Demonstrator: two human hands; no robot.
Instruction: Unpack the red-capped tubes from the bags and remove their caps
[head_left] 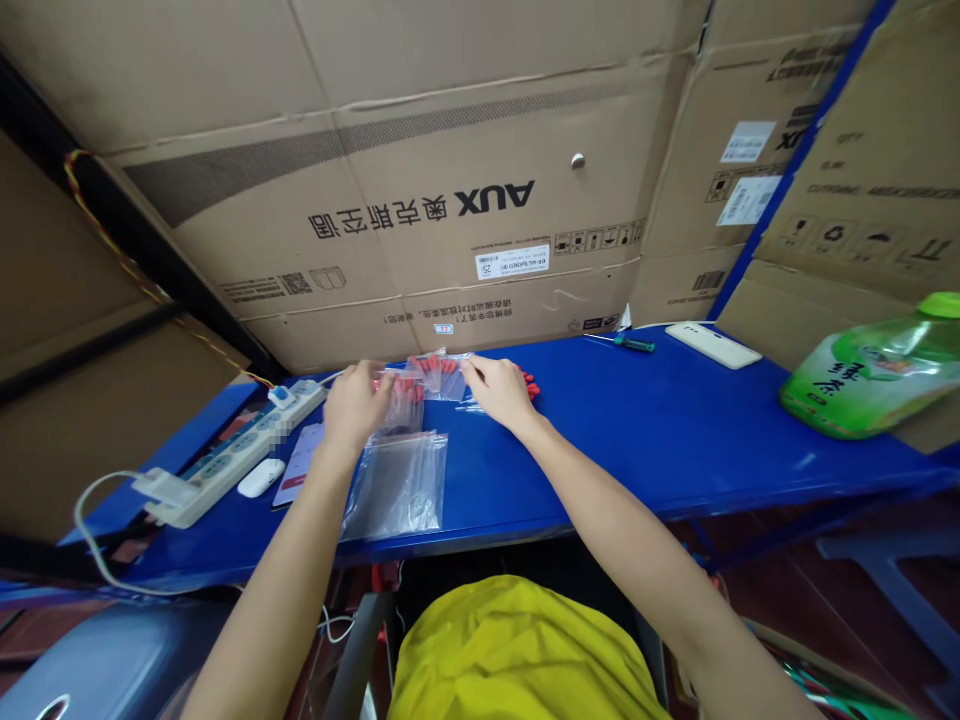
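Note:
My left hand [354, 403] is closed on a small clear plastic bag [405, 400] holding red pieces, at the far side of the blue table [637, 430]. My right hand [497, 388] rests just right of it, fingers pinching the edge of another clear bag of red pieces [439, 375]. A few loose red pieces [531, 381] lie right beside the right hand. A stack of empty clear bags [397, 485] lies nearer the table's front edge, below my left hand.
A white power strip [240, 450] with cable, a white mouse-like object [261, 477] and a card [300, 462] lie at left. A screwdriver [634, 344], a white flat device [712, 344] and a green bottle [877, 372] sit at right. Cardboard boxes [450, 200] wall the back.

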